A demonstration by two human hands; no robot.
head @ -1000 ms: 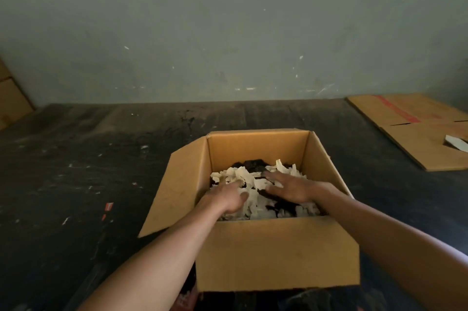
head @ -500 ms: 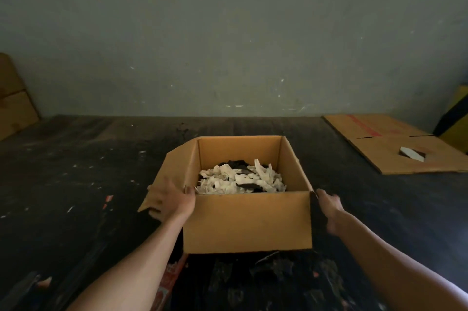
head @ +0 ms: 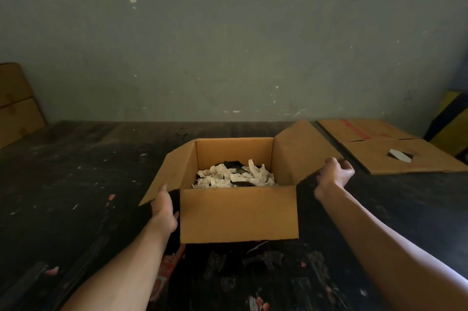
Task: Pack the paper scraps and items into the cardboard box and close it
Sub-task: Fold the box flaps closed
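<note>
**Box, side flaps in hand, ready to fold**

Head view: cardboard box (head: 238,212) on the dark table (head: 76,171), paper scraps (head: 235,177) inside with dark items among them. Left hand (head: 164,207) grips the left flap (head: 168,171), fingers under it; right hand (head: 334,174) curls round the right flap (head: 298,156). Advice: fold both flaps inward evenly, pressing stray scraps below the rim.

Your left hand (head: 163,207), lower left of centre, grips a flap's edge, forearm stretching from the bottom. Your right hand (head: 333,175), right of centre, curls round another flap's corner.
</note>
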